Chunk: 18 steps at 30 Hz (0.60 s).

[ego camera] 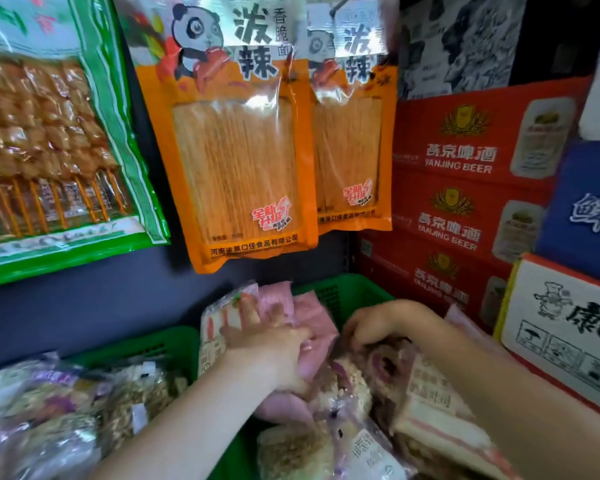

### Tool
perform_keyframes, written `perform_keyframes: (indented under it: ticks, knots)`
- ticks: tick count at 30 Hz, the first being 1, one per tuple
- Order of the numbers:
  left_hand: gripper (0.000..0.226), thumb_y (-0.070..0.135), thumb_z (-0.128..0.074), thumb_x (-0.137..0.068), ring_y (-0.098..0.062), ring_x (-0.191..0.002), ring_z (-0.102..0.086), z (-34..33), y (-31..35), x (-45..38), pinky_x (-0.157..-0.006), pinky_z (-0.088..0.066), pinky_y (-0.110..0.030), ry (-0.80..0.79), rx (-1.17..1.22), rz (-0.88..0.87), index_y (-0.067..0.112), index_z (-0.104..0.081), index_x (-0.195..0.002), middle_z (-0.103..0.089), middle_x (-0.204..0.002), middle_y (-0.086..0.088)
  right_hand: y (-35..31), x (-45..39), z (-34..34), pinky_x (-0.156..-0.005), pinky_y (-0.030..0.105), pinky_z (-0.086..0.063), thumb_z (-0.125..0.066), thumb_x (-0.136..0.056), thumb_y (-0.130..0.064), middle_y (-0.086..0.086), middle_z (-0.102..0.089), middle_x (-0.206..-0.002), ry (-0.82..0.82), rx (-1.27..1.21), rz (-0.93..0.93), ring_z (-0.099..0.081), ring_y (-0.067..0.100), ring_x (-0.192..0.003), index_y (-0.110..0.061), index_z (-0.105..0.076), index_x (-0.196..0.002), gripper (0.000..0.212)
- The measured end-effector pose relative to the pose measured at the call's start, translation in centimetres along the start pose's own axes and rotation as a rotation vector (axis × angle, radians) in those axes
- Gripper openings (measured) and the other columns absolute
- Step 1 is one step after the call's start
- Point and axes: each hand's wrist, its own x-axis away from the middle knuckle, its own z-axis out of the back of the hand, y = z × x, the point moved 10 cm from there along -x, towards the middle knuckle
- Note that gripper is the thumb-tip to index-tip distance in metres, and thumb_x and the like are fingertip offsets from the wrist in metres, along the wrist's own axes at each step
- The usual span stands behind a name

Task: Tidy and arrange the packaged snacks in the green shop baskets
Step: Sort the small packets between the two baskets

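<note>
Two green shop baskets stand side by side: the right basket holds pink packets standing upright and clear-wrapped crumbly snack packs. My left hand presses flat against the upright pink and white packets at the basket's back. My right hand has its fingers curled down over the top of a clear snack pack beside the pink ones. The left basket is filled with clear bags of brown snacks.
Orange noodle-snack bags and a green skewer-snack bag hang on the dark wall above the baskets. Red beer cartons are stacked at the right, with a white and orange carton close beside the right basket.
</note>
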Motion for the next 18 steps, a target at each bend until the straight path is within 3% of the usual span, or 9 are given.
perform_keyframes:
  ticks: [2, 5, 7, 10, 13, 16, 18]
  knots:
    - [0.078, 0.050, -0.062, -0.078, -0.049, -0.136, 0.023, -0.1, 0.0, 0.1, -0.110, -0.007, -0.066, 0.014, 0.003, 0.005, 0.051, -0.017, -0.141, 0.014, -0.158, -0.001, -1.0, 2.8, 0.5, -0.083, 0.034, -0.051, -0.049, -0.085, -0.010, 0.010, -0.062, -0.119, 0.104, 0.092, 0.089, -0.060, 0.025, -0.099, -0.012, -0.060, -0.118, 0.035]
    - [0.075, 0.049, -0.060, -0.080, -0.047, -0.136, 0.025, -0.2, 0.1, 0.7, -0.111, -0.009, -0.065, 0.033, 0.009, 0.012, 0.050, -0.017, -0.142, 0.015, -0.158, 0.000, -1.7, 7.9, -0.7, -0.081, 0.038, -0.048, -0.041, -0.087, -0.009, 0.008, -0.060, -0.111, 0.171, 0.217, 0.148, -0.058, 0.026, -0.099, -0.014, -0.059, -0.111, 0.030]
    - [0.076, 0.051, -0.060, -0.080, -0.046, -0.137, 0.025, -0.2, 0.2, 1.0, -0.112, -0.009, -0.064, 0.035, 0.027, 0.005, 0.048, -0.018, -0.143, 0.014, -0.158, 0.000, -1.8, 11.1, -1.4, -0.088, 0.041, -0.044, -0.040, -0.089, -0.009, 0.005, -0.054, -0.115, 0.211, 0.240, 0.185, -0.051, 0.024, -0.106, -0.017, -0.058, -0.111, 0.030]
    - [0.074, 0.053, -0.060, -0.080, -0.042, -0.139, 0.023, 0.0, -0.1, 1.3, -0.113, -0.007, -0.061, 0.059, 0.043, -0.014, 0.050, -0.019, -0.142, 0.013, -0.158, 0.001, -2.7, 14.8, -2.4, -0.100, 0.040, -0.039, -0.041, -0.089, -0.009, -0.010, -0.047, -0.124, 0.253, 0.266, 0.253, -0.040, 0.015, -0.116, -0.036, -0.058, -0.116, 0.042]
    - [0.071, 0.051, -0.057, -0.083, -0.040, -0.139, 0.025, 0.1, -0.1, 1.7, -0.114, -0.005, -0.061, 0.074, 0.053, -0.020, 0.050, -0.018, -0.142, 0.014, -0.157, 0.002, -2.8, 15.1, -3.3, -0.097, 0.049, -0.041, -0.043, -0.086, -0.008, -0.019, -0.046, -0.126, 0.282, 0.277, 0.277, -0.039, 0.014, -0.121, -0.052, -0.049, -0.114, 0.053]
    - [0.071, 0.047, -0.057, -0.085, -0.040, -0.139, 0.025, 0.0, 0.3, 2.2, -0.114, -0.007, -0.060, 0.070, 0.052, -0.032, 0.048, -0.017, -0.143, 0.015, -0.157, 0.003, -3.2, 14.7, -2.6, -0.104, 0.035, -0.035, -0.042, -0.087, -0.008, -0.016, -0.052, -0.123, 0.343, 0.245, 0.319, -0.044, 0.010, -0.119, -0.038, -0.060, -0.113, 0.043]
    - [0.071, 0.046, -0.058, -0.085, -0.040, -0.139, 0.025, -0.1, 0.4, 2.4, -0.114, -0.006, -0.060, 0.067, 0.043, -0.036, 0.048, -0.017, -0.144, 0.016, -0.157, 0.003, -3.2, 14.6, -2.0, -0.101, 0.024, -0.033, -0.042, -0.088, -0.009, -0.013, -0.052, -0.121, 0.358, 0.188, 0.354, -0.046, 0.006, -0.116, -0.031, -0.061, -0.113, 0.038]
